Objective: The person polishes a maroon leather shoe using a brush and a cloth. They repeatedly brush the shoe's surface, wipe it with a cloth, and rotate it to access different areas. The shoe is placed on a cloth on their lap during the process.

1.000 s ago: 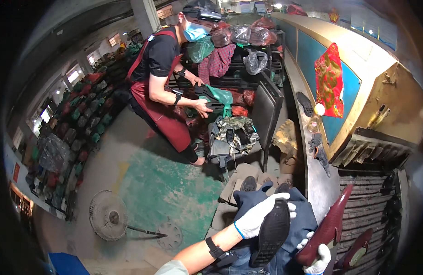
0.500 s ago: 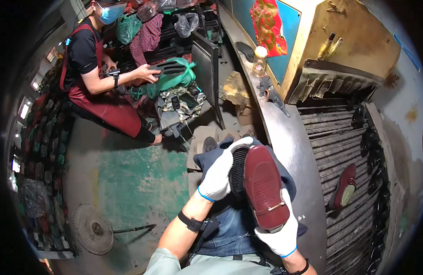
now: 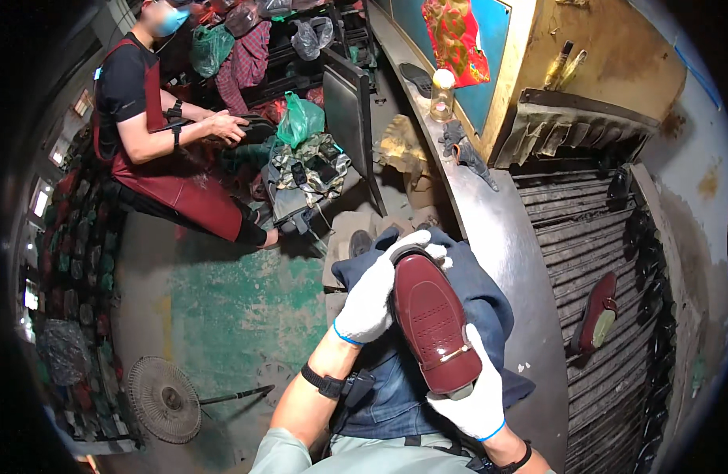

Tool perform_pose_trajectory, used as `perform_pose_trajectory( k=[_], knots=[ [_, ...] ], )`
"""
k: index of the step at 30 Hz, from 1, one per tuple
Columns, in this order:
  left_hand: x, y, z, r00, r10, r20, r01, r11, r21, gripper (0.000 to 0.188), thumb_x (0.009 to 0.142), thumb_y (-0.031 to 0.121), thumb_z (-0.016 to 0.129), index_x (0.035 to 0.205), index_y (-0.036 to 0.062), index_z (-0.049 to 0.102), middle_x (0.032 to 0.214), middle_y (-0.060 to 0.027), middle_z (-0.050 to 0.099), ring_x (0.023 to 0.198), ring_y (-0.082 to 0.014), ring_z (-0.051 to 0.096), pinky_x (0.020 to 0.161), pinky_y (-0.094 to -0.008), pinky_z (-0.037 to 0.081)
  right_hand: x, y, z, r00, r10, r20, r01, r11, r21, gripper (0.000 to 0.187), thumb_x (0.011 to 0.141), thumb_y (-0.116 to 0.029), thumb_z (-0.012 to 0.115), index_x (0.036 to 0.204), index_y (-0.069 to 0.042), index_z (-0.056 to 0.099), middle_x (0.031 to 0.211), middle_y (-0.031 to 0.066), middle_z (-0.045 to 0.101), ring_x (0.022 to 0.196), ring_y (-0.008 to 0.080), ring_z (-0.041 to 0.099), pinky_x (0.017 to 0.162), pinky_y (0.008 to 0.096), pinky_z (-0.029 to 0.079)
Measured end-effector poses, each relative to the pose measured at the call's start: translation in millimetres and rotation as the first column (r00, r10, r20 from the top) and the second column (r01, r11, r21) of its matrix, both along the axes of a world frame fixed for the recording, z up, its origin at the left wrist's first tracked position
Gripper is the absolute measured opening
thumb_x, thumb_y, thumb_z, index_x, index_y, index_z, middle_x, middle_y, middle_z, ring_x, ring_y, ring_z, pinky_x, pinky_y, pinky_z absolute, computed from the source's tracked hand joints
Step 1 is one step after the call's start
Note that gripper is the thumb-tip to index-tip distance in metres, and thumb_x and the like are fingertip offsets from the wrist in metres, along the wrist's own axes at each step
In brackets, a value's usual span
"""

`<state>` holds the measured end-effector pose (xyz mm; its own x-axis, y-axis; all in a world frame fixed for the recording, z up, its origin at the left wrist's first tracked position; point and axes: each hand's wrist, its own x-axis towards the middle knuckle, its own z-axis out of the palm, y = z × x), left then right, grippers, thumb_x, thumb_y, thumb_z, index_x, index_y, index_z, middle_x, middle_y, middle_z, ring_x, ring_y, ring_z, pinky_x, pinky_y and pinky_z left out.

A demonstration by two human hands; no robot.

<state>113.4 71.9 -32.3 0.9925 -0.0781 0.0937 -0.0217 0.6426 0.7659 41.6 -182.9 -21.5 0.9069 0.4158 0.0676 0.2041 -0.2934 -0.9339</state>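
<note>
A dark red leather shoe (image 3: 432, 316) with a strap and metal trim is held over my lap, its toe pointing away from me. My white-gloved left hand (image 3: 372, 296) is closed round the toe end on the left. A thin black edge of a ridged sole shows there; most of the sole is hidden behind the shoe. In my right hand (image 3: 473, 399), also gloved, the opening end of the shoe is gripped from below and the right side. Dark blue cloth (image 3: 490, 316) covers my lap beneath both hands.
At my right, a similar red shoe (image 3: 597, 312) lies on a slatted conveyor (image 3: 601, 379) beside a metal ledge (image 3: 498, 245). The ledge holds a bottle (image 3: 442, 99), a dark sole (image 3: 416, 79) and grey cloth (image 3: 467, 154). A co-worker (image 3: 155, 134) stands far left; a fan (image 3: 165, 399) is nearer.
The black sole has gone from beside the shoe to behind it, and my left fingers now wrap over the toe. The co-worker's hands have drawn back from the green bag.
</note>
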Motion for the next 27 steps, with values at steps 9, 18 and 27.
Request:
perform_pose_trajectory(
  k=[9, 18, 27],
  knots=[
    [1.0, 3.3, -3.8, 1.0, -0.013, 0.007, 0.013, 1.0, -0.001, 0.084, 0.114, 0.063, 0.052, 0.171, 0.0024, 0.038, 0.161, -0.0216, 0.059, 0.151, -0.0411, 0.056, 0.125, -0.0548, 0.049, 3.3, 2.8, -1.8, 0.999, -0.013, -0.034, 0.013, 1.0, 0.004, 0.112, 0.071, -0.018, 0.101, 0.165, 0.008, 0.045, 0.138, 0.023, 0.072, 0.123, 0.0319, 0.076, 0.106, 0.0421, 0.059],
    [0.7, 7.0, -3.7, 1.0, 0.018, 0.024, -0.02, 0.995, 0.101, 0.1, 0.098, 0.056, 0.081, 0.17, 0.0012, 0.038, 0.161, -0.0233, 0.059, 0.151, -0.0404, 0.057, 0.126, -0.0551, 0.049, 7.5, 8.6, -5.4, 0.999, -0.013, -0.038, 0.012, 1.0, -0.021, 0.11, 0.073, -0.021, 0.102, 0.164, 0.007, 0.047, 0.132, 0.0209, 0.074, 0.115, 0.0305, 0.078, 0.101, 0.0406, 0.061],
    [-4.0, 2.5, 16.6, 0.98, 0.133, -0.145, -0.116, 0.986, 0.121, 0.079, 0.095, 0.005, 0.083, 0.164, -0.0026, 0.046, 0.157, -0.0206, 0.062, 0.143, -0.0327, 0.065, 0.121, -0.0476, 0.054, 14.2, 17.1, -15.1, 1.0, -0.014, 0.001, 0.014, 0.997, -0.078, 0.109, 0.073, -0.023, 0.102, 0.163, 0.006, 0.049, 0.127, 0.0203, 0.075, 0.11, 0.0301, 0.079, 0.098, 0.0402, 0.062]
  ],
)
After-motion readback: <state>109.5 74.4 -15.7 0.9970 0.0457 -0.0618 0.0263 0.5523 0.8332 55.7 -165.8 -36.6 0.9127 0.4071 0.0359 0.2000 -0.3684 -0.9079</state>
